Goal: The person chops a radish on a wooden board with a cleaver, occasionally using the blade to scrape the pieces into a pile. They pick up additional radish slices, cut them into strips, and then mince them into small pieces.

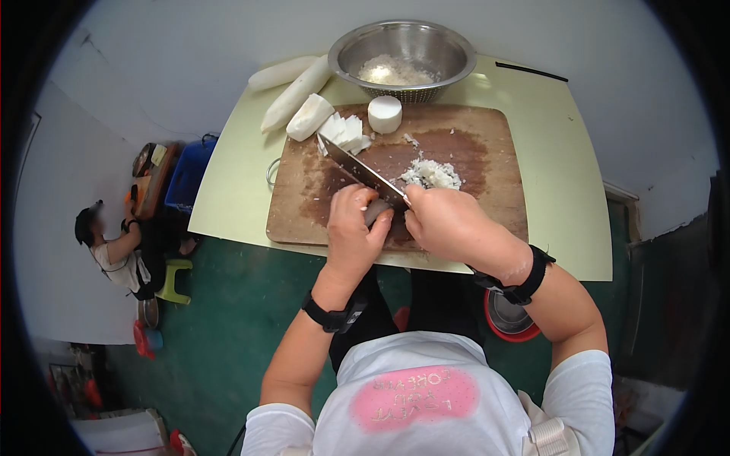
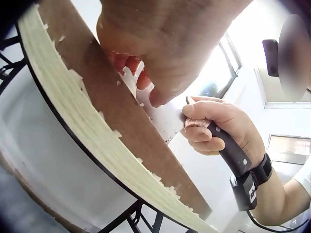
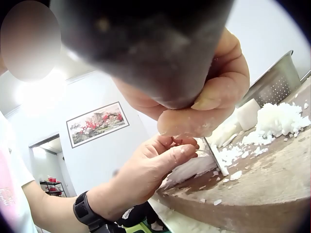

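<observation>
The cutting board (image 1: pixel 494 159) is brown, blotched darker across its middle, and I see a pale yellow-green tabletop (image 1: pixel 559 152) around it. Beyond it, the colander (image 1: pixel 452 72) gleams silver-grey, dotted with dark holes. On the board, the chopped heap (image 1: pixel 432 175) is white, the vegetable piece (image 3: pixel 194 167) white too, the knife blade (image 1: pixel 353 167) grey, its handle (image 2: pixel 235 155) black with silvery rivets. Left of the board sit a blue crate (image 1: pixel 182 182) and a lime-green stool (image 1: pixel 176 281); below it, the floor (image 1: pixel 220 319) is deep green, the white shirt (image 1: pixel 494 387) patched pink.
</observation>
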`<state>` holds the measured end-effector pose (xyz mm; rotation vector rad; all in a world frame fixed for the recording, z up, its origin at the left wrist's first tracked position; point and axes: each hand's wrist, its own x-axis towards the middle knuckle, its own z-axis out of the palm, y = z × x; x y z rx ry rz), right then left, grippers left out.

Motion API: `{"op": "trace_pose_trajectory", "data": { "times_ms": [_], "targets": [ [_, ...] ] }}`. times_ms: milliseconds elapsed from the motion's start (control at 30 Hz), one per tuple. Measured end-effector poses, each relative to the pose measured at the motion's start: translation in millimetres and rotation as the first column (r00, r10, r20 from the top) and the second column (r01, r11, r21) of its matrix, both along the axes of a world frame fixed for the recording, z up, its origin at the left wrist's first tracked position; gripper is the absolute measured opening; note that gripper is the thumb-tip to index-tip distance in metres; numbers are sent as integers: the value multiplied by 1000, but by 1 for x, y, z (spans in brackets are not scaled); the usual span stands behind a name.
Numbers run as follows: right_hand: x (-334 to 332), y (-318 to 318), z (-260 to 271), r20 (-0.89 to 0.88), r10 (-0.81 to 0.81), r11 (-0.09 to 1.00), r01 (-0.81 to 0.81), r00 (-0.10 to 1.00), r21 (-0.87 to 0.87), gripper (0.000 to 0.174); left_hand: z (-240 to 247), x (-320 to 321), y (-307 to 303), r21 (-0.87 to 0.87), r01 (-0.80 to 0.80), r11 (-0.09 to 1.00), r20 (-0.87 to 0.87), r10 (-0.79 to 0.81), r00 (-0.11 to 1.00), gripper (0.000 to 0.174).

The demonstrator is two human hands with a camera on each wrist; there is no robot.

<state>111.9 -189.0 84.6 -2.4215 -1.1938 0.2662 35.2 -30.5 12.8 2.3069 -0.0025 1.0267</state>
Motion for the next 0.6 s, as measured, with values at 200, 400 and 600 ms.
{"op": "trace_pose_trajectory", "data": {
  "times_ms": [200, 400, 600],
  "targets": [
    [-1, -2, -2, 21, -10, 1000, 10, 1000, 17, 19, -8, -7, 7, 76, 34, 997, -41, -31, 999, 24],
    [-2, -11, 5, 2, -62, 997, 62, 998, 51, 16, -10, -4, 5, 123, 24, 992, -19, -22, 1000, 17],
    [-14, -23, 16, -3, -23, 996, 23, 1000, 84, 14, -12, -2, 5, 133, 13, 991, -42, -7, 999, 17]
  ]
}}
